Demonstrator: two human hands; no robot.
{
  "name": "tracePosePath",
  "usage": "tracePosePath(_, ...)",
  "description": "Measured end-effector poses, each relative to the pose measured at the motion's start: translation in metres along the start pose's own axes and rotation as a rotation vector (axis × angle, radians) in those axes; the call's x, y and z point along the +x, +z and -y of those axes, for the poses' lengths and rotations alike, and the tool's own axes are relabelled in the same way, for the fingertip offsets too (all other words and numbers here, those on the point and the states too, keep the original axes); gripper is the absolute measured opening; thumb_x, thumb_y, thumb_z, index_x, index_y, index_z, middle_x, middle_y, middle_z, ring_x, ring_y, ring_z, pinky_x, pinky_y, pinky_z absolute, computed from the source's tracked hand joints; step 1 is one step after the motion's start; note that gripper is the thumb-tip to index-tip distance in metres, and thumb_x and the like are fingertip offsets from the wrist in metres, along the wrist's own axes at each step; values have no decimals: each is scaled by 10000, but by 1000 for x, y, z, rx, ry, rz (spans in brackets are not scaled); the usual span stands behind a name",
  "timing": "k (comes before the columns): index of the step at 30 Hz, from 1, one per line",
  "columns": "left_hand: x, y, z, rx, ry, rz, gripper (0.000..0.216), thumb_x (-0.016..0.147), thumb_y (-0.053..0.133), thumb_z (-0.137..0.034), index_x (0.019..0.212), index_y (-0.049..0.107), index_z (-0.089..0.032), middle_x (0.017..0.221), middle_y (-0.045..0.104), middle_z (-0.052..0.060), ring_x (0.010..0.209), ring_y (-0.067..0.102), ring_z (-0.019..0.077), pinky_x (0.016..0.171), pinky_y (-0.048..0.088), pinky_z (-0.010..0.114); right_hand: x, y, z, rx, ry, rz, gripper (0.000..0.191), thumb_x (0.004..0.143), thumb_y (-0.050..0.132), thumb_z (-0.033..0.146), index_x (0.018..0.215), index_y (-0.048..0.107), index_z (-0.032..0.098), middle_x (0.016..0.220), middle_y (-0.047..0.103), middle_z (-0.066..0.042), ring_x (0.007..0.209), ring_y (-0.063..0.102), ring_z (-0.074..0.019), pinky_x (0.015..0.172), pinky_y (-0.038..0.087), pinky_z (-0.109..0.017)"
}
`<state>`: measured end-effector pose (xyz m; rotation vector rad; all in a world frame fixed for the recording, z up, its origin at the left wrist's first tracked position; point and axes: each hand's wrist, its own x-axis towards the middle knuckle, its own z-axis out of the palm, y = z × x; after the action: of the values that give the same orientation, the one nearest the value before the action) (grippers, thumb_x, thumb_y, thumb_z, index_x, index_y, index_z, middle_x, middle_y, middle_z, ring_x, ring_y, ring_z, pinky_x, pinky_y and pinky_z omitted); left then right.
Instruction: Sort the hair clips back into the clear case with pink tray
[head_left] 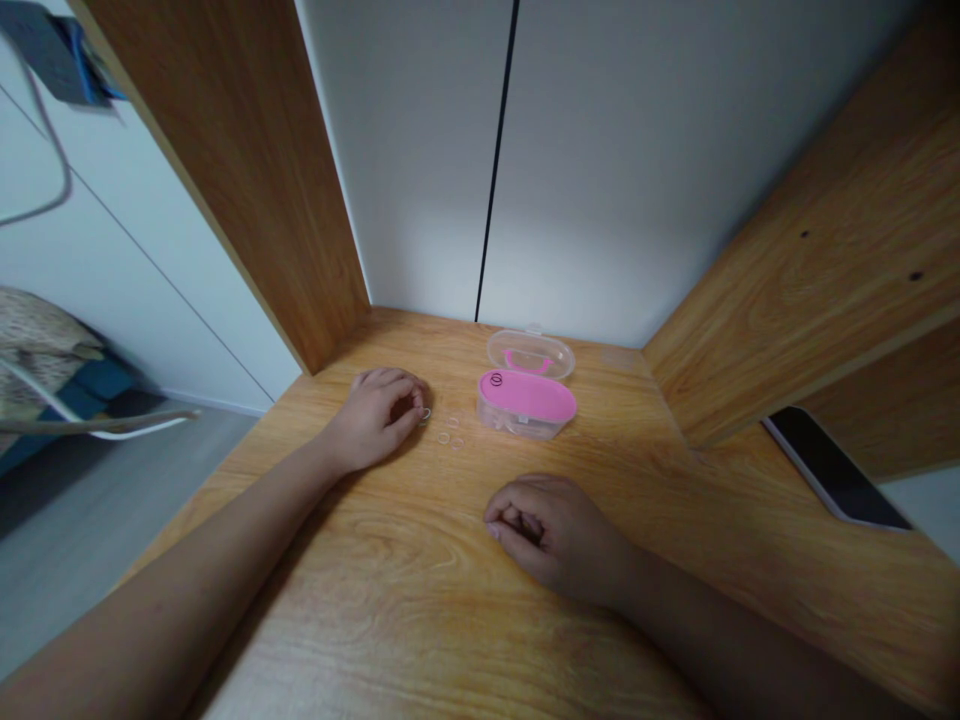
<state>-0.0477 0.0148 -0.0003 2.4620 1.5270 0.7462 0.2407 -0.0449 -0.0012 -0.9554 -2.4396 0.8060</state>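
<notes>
My left hand rests on the wooden desktop with its fingers pinched around a small pale ring that looks like a little elastic band. Just right of it lie several loose pale bands on the wood. Beyond them stands a clear oval case with a pink inner tray. Two black bands sit at the tray's left end. The case's transparent lid, with a pink handle, lies opened back behind it. My right hand lies nearer to me, loosely curled, thumb against forefinger, with nothing visible in it.
A dark-screened phone or tablet lies at the right, by a wooden side panel. A white panel closes off the back. At the left stands a wooden upright, and the desk's edge drops to a grey floor.
</notes>
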Motion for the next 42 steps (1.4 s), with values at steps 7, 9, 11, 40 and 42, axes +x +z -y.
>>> tracePosePath(7, -1, 0, 2, 69, -26, 8, 108, 833, 592, -298, 815, 653, -210, 1161, 698, 57, 1124, 605, 274, 956, 364, 455, 0, -1, 1, 11, -10, -6, 72, 862, 606, 188, 862, 678, 193, 664, 617, 24, 607, 527, -109, 609, 366, -230)
tracePosePath(9, -1, 0, 2, 80, -21, 10, 98, 819, 602, -294, 815, 661, -216, 1167, 696, 54, 1127, 605, 277, 953, 360, 458, 1, -1, 2, 14, -13, -9, 75, 862, 603, 183, 857, 676, 193, 662, 618, 24, 608, 529, -108, 611, 365, -229)
tracePosePath(11, -1, 0, 2, 82, -17, 4, 92, 814, 612, -294, 819, 664, -219, 1167, 695, 53, 1127, 604, 278, 954, 357, 460, 1, -1, 1, 16, -10, -7, 72, 857, 605, 177, 856, 676, 193, 663, 620, 24, 611, 533, -109, 611, 363, -229)
tracePosePath(40, -3, -3, 5, -7, 87, 11, 84, 843, 657, -306, 835, 686, -229, 1179, 688, 43, 1142, 593, 258, 999, 361, 458, 0, 2, -2, 4, -20, -12, 66, 855, 608, 180, 858, 673, 194, 659, 613, 31, 602, 517, -100, 605, 354, -228)
tracePosePath(42, -3, -4, 5, -10, 94, 4, 79, 840, 665, -301, 830, 692, -227, 1158, 693, 42, 1122, 604, 253, 995, 365, 453, 0, 1, -1, 4, -19, -12, 68, 854, 607, 181, 860, 674, 193, 660, 614, 29, 602, 519, -101, 605, 356, -228)
